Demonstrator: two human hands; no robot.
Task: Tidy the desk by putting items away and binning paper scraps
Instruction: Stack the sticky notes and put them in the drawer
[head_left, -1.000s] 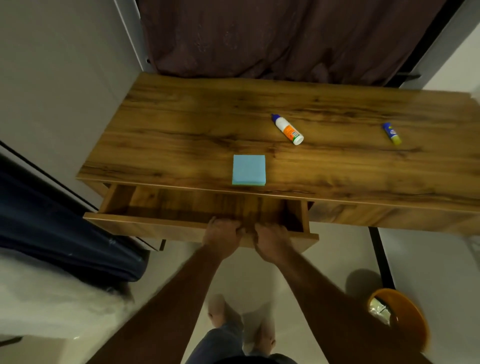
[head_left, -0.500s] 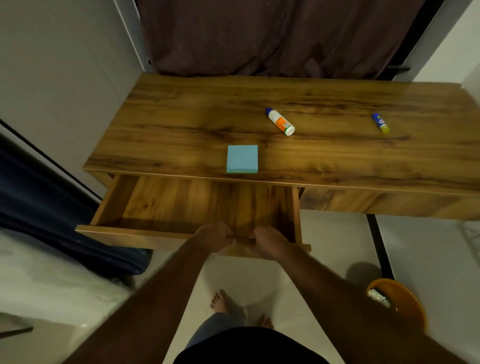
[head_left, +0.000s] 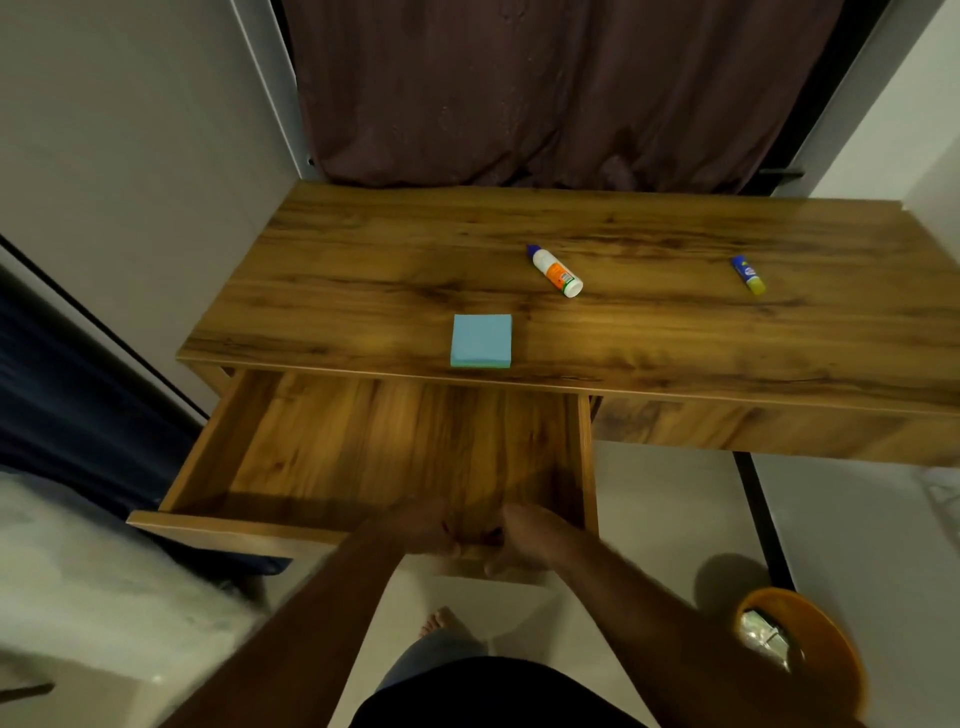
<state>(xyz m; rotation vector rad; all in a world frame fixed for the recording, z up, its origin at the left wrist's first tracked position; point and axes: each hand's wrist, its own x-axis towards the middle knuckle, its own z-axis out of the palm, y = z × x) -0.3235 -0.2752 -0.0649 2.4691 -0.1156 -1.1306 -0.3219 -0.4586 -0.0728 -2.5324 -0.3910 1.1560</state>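
Note:
A wooden desk (head_left: 363, 270) carries a blue sticky-note pad (head_left: 481, 341) near its front edge, a white glue bottle (head_left: 556, 271) with an orange label behind it, and a small blue-and-yellow glue stick (head_left: 748, 274) to the right. The left drawer (head_left: 218, 530) is pulled far out and nothing lies inside it. My left hand (head_left: 415, 525) and my right hand (head_left: 524, 535) grip the drawer's front panel side by side, fingers curled over its top edge.
An orange bin (head_left: 831, 654) with crumpled scraps inside stands on the floor at the lower right. A dark curtain (head_left: 545, 88) hangs behind the desk. A bed with dark blue and white covers (head_left: 78, 545) lies to the left. My bare foot (head_left: 441, 621) shows below.
Both hands have pulled the drawer out from a narrow gap to nearly full extension. I have stepped back with it. The items on the desk have not moved.

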